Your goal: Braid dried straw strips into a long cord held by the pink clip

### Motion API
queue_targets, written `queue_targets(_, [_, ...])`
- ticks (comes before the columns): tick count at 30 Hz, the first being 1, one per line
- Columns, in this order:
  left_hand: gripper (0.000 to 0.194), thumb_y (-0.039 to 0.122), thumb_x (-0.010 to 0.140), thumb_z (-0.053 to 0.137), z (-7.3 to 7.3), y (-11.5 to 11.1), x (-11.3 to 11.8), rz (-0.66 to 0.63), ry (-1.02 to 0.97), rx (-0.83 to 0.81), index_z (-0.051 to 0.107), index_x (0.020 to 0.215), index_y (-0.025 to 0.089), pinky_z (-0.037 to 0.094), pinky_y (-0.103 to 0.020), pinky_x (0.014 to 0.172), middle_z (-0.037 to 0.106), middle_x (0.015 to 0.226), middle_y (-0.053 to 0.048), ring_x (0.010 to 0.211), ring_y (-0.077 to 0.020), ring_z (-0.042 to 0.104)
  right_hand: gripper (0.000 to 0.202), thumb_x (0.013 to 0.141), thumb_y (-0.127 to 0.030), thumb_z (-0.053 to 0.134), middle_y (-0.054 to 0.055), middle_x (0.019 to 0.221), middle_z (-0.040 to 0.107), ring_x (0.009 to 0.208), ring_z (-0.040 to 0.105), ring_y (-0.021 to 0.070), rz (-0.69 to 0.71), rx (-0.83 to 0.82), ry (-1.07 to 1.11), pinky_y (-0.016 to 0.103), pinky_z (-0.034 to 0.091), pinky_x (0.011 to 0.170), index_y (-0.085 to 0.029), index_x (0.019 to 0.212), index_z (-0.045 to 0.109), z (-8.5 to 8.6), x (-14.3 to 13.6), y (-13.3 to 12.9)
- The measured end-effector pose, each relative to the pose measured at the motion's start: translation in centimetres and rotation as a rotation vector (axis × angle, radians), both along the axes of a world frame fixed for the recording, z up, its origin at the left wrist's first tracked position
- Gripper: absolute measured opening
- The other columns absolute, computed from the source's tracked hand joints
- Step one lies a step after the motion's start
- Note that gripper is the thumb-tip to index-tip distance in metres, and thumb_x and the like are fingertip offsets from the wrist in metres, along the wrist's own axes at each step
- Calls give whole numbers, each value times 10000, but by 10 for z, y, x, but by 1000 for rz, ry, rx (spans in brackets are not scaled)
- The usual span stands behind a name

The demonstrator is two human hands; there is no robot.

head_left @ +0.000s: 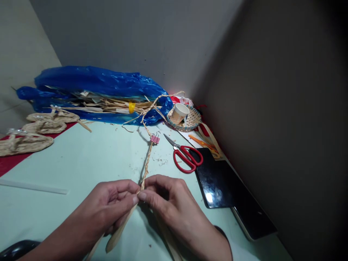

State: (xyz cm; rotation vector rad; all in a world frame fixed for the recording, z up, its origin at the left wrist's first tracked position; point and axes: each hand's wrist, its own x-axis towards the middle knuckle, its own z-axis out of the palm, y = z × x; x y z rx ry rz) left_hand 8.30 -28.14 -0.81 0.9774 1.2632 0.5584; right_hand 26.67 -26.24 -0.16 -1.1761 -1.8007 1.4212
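A thin braid of straw-coloured plant fibre runs from the middle of the table toward me. Its near end is pinched between the thumb and fingers of my left hand and of my right hand, whose fingertips meet around it. Loose flat strands hang below the pinch toward the table's near edge. Farther up, a pink binder clip is fastened on the braid. Beyond the clip the fibre continues as a looser cord over the blue plastic bag.
Red-handled scissors lie right of the braid, beside black flat devices. At the back sit a blue plastic bag of dried strips and a woven basket holding a paper cup. Woven sandals rest at left, near a white strip.
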Motion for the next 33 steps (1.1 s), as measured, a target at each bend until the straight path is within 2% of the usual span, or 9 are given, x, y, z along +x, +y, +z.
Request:
queue_targets(4, [289, 506, 722, 695, -2, -2, 3, 2, 102, 115, 640, 746, 223, 351, -252, 548, 515, 645, 31, 610, -160, 441, 266, 968, -323, 565, 17, 759, 683, 713, 578, 132, 57, -33, 26, 237, 404, 672, -156, 800, 686, -4, -2, 0])
queue_targets(7, [305, 521, 768, 643, -5, -4, 5, -4, 206, 190, 596, 696, 228, 358, -256, 554, 484, 637, 35, 626, -168, 439, 188, 936, -233, 570, 20, 731, 676, 700, 575, 142, 52, 57, -151, 250, 383, 656, -157, 810, 686, -1, -1, -2])
queue_targets(11, [325, 512, 812, 597, -7, -5, 5, -41, 281, 258, 511, 657, 240, 339, -256, 546, 444, 613, 52, 617, -164, 411, 153, 961, -250, 528, 30, 764, 668, 736, 568, 163, 76, 126, -278, 260, 362, 637, -176, 876, 632, 1, 2, -5])
queue_targets(14, [278, 465, 837, 585, -4, -5, 6, -83, 223, 232, 513, 691, 239, 350, -263, 580, 484, 630, 54, 627, -161, 424, 172, 1012, -308, 456, 32, 777, 696, 784, 603, 177, 115, 37, -213, 262, 400, 682, -202, 924, 560, 1, 3, -6])
queue_targets(16, [229, 417, 849, 581, -2, -5, 6, -98, 150, 194, 525, 719, 237, 361, -264, 606, 500, 639, 58, 634, -158, 435, 180, 1021, -334, 432, 23, 740, 686, 748, 611, 175, 109, -14, -191, 257, 410, 665, -216, 918, 521, 0, 2, -7])
queue_targets(22, [195, 371, 806, 622, -1, -4, 4, -94, 51, 155, 535, 701, 231, 350, -249, 604, 468, 610, 71, 631, -151, 426, 103, 947, -258, 516, -5, 692, 622, 607, 560, 137, 58, 32, -176, 229, 376, 554, -223, 851, 503, -1, 3, -7])
queue_targets(27, [192, 388, 815, 616, -1, -1, 0, -105, 14, 155, 626, 741, 212, 409, -246, 651, 597, 663, 36, 666, -154, 523, 142, 954, -340, 549, -7, 687, 628, 574, 582, 124, 101, -255, 25, 214, 429, 543, -205, 931, 514, -2, 3, -1])
queue_targets(30, [235, 422, 837, 616, -3, -2, 0, -85, 6, 182, 659, 740, 212, 415, -232, 617, 598, 647, 35, 654, -147, 535, 252, 912, -415, 646, -18, 688, 614, 536, 497, 91, 129, -343, 139, 193, 370, 511, -190, 958, 541, -1, 2, 4])
queue_targets(33, [251, 423, 858, 604, -4, -4, 1, -83, 65, 242, 707, 762, 215, 414, -227, 567, 596, 636, 31, 630, -147, 539, 320, 907, -458, 663, -17, 643, 592, 533, 420, 74, 148, -309, 192, 192, 321, 519, -160, 829, 578, -4, 2, 6])
